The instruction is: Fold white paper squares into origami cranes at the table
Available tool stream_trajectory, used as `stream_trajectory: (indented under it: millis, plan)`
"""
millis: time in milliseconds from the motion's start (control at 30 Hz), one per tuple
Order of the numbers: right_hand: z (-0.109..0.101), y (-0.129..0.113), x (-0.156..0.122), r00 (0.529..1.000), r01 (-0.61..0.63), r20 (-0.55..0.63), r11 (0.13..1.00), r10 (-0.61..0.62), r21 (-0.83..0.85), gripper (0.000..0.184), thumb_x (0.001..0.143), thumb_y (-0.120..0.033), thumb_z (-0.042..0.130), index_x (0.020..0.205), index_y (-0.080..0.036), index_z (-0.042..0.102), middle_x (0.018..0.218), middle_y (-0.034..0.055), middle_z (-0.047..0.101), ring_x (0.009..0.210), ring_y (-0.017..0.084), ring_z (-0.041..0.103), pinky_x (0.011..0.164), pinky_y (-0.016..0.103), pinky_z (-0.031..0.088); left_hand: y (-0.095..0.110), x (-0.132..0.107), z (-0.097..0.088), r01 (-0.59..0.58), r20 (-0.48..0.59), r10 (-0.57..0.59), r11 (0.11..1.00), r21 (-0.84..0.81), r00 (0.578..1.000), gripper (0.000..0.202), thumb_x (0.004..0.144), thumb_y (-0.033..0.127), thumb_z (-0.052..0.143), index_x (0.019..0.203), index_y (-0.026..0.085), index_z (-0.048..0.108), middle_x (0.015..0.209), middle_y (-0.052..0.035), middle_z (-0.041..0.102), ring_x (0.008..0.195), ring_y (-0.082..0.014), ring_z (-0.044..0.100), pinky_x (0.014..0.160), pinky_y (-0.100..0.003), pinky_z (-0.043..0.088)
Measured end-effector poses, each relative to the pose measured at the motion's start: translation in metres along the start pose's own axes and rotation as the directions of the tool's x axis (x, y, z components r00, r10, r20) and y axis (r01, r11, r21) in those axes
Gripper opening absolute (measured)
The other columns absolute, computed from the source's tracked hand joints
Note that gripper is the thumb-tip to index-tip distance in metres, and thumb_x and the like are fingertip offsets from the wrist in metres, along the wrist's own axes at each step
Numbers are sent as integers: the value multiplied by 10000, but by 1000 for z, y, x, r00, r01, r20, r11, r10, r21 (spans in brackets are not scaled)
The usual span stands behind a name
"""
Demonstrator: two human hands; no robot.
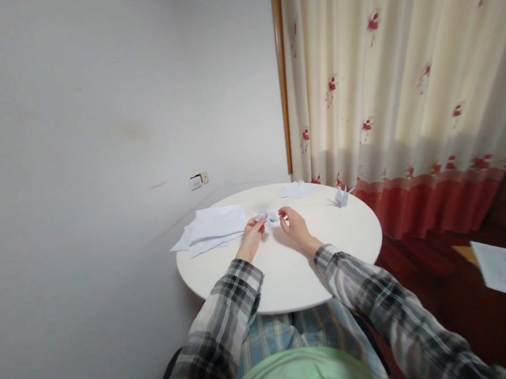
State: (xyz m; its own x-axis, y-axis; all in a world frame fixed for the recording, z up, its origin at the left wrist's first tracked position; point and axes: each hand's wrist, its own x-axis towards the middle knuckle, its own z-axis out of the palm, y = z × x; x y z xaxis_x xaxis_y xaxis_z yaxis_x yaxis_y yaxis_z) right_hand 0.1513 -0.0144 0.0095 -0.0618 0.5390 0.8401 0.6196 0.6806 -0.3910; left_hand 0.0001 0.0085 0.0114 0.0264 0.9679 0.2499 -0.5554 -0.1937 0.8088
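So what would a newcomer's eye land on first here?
Over the round white table, the left hand pinches a small folded paper, the right hand at its other end. A stack of white sheets lies to their left, and a cream curtain with red flowers hangs behind.

White all over centre frame: the round surface (285, 274) was plain white, and so were the folded paper (269, 216), the loose sheets (214, 227) at left and the little paper figure (342, 196) at right. Upper right, the curtain (402, 86) showed cream with scattered red flowers above a solid red band. Lower frame, the sleeves (226, 307) ran black, grey and white plaid.
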Motion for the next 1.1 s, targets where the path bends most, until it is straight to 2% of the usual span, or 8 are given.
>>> stream_trajectory:
  millis: [167, 267, 367, 500, 733, 867, 1000, 1100]
  plan:
    - [2, 6, -1, 993, 104, 55, 994, -103, -12, 400, 766, -110, 451, 1157, -182, 493, 1097, 105, 576, 1042, 213, 502, 895, 381, 425, -1, -2, 1, 51, 76, -56, 997, 63, 996, 254, 561, 198, 759, 752, 125, 609, 748, -17, 649, 690, -99, 571, 689, -224, 407]
    - [2, 7, -1, 985, 153, 79, 988, -152, -4, 361, 776, -120, 473, 1124, -193, 530, 1105, 100, 574, 1046, 215, 494, 894, 382, 427, 0, -6, 3, 85, 142, -97, 993, 87, 985, 269, 547, 170, 763, 764, 124, 610, 736, -16, 644, 693, -111, 572, 703, -240, 408]
    - [3, 9, 0, 981, 168, 100, 986, -166, -13, 254, 794, -131, 469, 1013, -192, 584, 1025, 94, 603, 974, 211, 519, 859, 375, 437, 1, -8, 4, 92, 198, -106, 992, 82, 975, 287, 551, 147, 757, 795, 128, 606, 767, -20, 647, 732, -119, 578, 745, -250, 407]
    - [4, 13, 1, 984, 135, 124, 990, -129, -43, 224, 809, -116, 438, 961, -167, 595, 932, 99, 626, 896, 214, 532, 814, 364, 438, 2, -9, 1, 115, 234, -138, 987, 108, 962, 373, 560, 117, 747, 900, 142, 595, 857, -27, 648, 808, -120, 580, 788, -240, 402]
    - [3, 12, 1, 994, 66, 91, 992, -56, -111, 195, 833, -144, 438, 934, -158, 603, 901, 97, 630, 874, 213, 525, 793, 341, 411, 2, -10, -2, 162, 245, -193, 977, 138, 950, 483, 559, 105, 742, 1004, 188, 574, 936, -23, 637, 830, -112, 579, 790, -232, 410]
    - [1, 9, 3, 998, 13, 63, 992, -5, -126, 180, 854, -210, 443, 928, -159, 599, 903, 93, 632, 871, 211, 525, 784, 331, 396, 4, -11, 1, 154, 261, -193, 974, 165, 946, 390, 524, 106, 752, 882, 160, 605, 892, -19, 635, 793, -113, 581, 728, -208, 420]
    - [2, 7, 5, 997, -56, 53, 993, 62, -106, 201, 864, -268, 437, 974, -163, 568, 920, 92, 623, 858, 206, 532, 775, 329, 404, 6, -14, 5, 160, 224, -206, 965, 210, 953, 293, 532, 124, 745, 798, 151, 626, 793, -7, 630, 682, -93, 559, 625, -187, 402]
    - [3, 7, 5, 995, -97, 26, 993, 99, -67, 204, 862, -289, 428, 962, -159, 551, 893, 97, 607, 841, 210, 538, 767, 339, 420, 7, -15, 7, 161, 210, -203, 966, 204, 956, 278, 518, 112, 744, 774, 146, 641, 766, -12, 627, 677, -99, 555, 634, -198, 400]
